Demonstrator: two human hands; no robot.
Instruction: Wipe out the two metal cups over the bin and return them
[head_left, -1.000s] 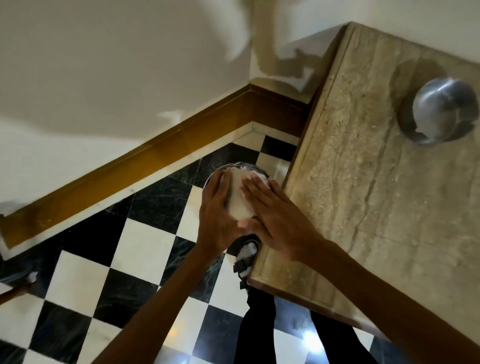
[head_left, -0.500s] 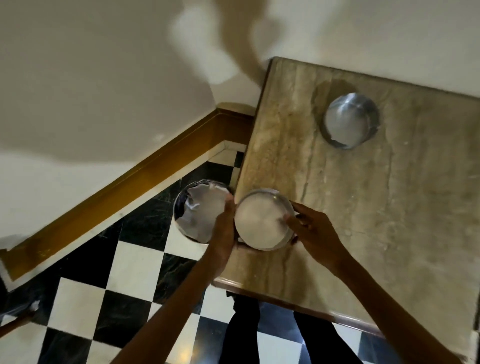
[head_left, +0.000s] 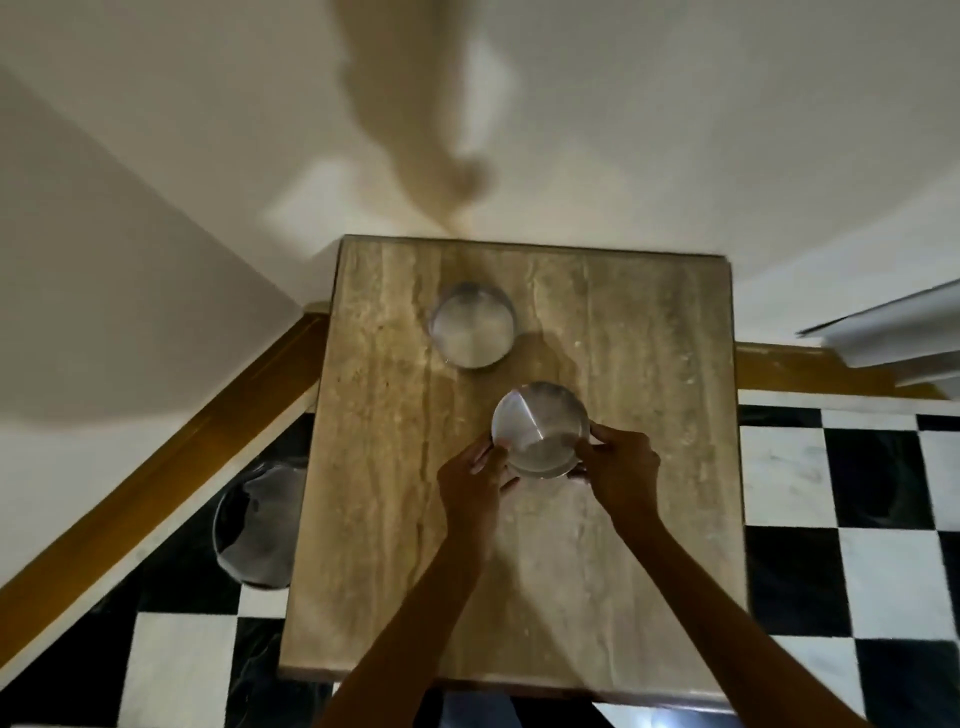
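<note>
A round metal cup (head_left: 537, 428) is over the middle of the stone tabletop (head_left: 649, 467), its open inside facing up at me. My left hand (head_left: 478, 486) grips its left rim and my right hand (head_left: 621, 470) grips its right rim. A second metal cup (head_left: 471, 332) stands alone farther back on the table, to the left. The bin (head_left: 257, 525) sits on the floor beside the table's left edge, partly hidden by it, with white tissue inside.
The table stands against a cream wall with a brown skirting board (head_left: 145, 483). Black-and-white checkered floor (head_left: 857, 519) lies on both sides. A white ledge (head_left: 893, 332) juts in at the right edge. My legs show below the table's near edge.
Both hands carried the cup from over the bin rightward onto the middle of the table. The tissue that was pressed in the cup now lies in the bin.
</note>
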